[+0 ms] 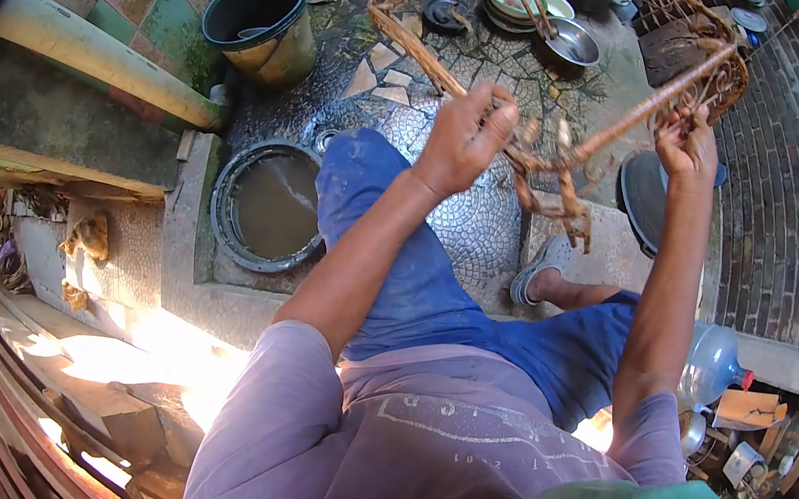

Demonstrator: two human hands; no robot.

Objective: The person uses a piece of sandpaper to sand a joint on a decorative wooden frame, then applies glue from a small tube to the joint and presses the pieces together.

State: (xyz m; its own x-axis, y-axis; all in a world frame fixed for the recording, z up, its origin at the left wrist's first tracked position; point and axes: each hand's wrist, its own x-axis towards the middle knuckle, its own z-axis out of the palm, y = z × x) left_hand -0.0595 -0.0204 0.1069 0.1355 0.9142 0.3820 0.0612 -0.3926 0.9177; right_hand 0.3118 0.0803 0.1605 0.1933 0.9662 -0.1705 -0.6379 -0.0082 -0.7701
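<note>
A large brown frame (648, 107) with several sides, curled scrollwork and short knobbly legs is held up in front of me. Whether it is rattan or rusty metal, I cannot tell. My left hand (468, 137) is closed around its near left bar. At the near right corner, my right hand (687, 147) has its fingers closed on the thin curled scrollwork. The frame's far side reaches above the bowls on the floor. A round dark-rimmed basin (219, 187) of murky water stands beside my left knee, apart from both hands.
A dark bucket (272, 59) stands at the far left. Bowls (574, 43) and plates lie on the wet tiled floor beyond the frame. A dark round tub (641, 207) leans below my right hand. A blue water jug (712, 360) lies near right; planks (46, 397) line the left.
</note>
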